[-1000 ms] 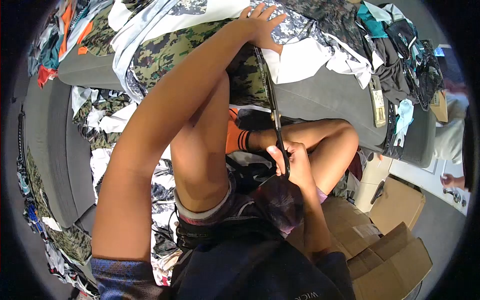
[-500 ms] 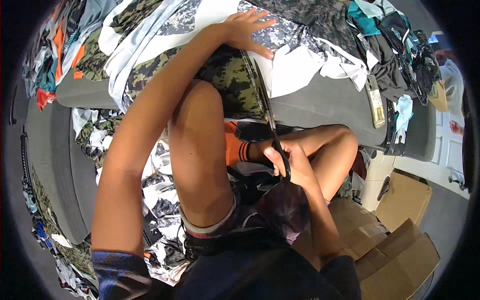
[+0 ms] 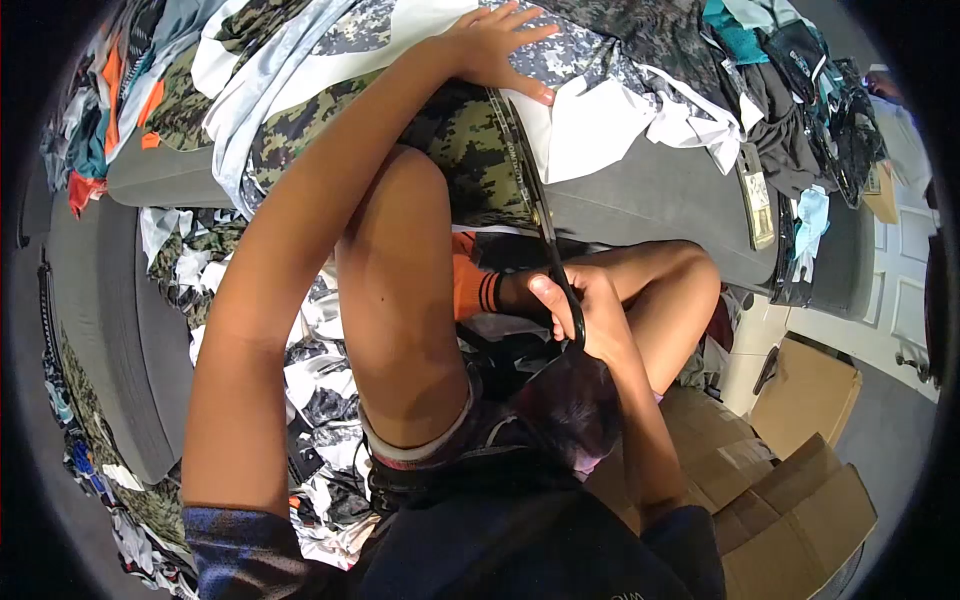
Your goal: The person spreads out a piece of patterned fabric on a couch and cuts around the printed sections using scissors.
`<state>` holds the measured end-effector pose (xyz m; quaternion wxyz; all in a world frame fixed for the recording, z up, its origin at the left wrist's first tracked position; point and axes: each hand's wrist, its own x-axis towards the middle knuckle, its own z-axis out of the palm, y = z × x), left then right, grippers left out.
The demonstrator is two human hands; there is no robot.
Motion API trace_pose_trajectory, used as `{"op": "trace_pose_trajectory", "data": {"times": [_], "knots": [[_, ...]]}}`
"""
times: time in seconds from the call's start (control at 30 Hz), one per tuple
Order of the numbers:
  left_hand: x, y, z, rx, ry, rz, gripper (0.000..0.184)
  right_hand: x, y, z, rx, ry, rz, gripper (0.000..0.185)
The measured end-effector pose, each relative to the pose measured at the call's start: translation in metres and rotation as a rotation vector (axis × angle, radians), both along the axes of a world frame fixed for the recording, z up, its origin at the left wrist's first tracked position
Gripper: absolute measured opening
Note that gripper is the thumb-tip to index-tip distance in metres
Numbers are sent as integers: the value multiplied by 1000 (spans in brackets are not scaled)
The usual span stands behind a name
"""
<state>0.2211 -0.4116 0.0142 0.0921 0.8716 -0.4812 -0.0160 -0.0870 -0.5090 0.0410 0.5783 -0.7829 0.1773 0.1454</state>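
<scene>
My left hand [image 3: 505, 52] lies flat with fingers spread on grey-and-white camouflage fabric [image 3: 570, 55] at the top of the view. Below its thumb hangs a white piece of fabric [image 3: 595, 130]. My right hand [image 3: 590, 315] is wrapped round the black handles of long scissors [image 3: 541, 205]. Their blades point up and away, just under my left hand, with the tips at the edge of the white fabric. Beside the blades, green camouflage fabric [image 3: 485, 160] drapes over the seat edge. Whether the blades pinch any cloth I cannot tell.
A grey sofa [image 3: 660, 205] bears heaps of fabric. White and camouflage scraps [image 3: 320, 390] lie on the floor to the left. Opened cardboard boxes [image 3: 790, 520] stand at the lower right. A banknote-patterned item [image 3: 756, 205] rests at the sofa's front edge.
The view has shifted slightly. My left hand stays spread on the fabric, and my right hand keeps its hold on the scissors, whose blades look nearly the same.
</scene>
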Motion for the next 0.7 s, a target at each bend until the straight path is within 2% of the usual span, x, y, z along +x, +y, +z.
{"op": "trace_pose_trajectory", "data": {"times": [0.63, 0.7], "knots": [[3, -2, -2, -7, -33, -14, 94, 0, -4, 5, 22, 18, 1, 51], [7, -6, 4, 29, 54, -54, 100, -1, -6, 4, 18, 35, 26, 47]]}}
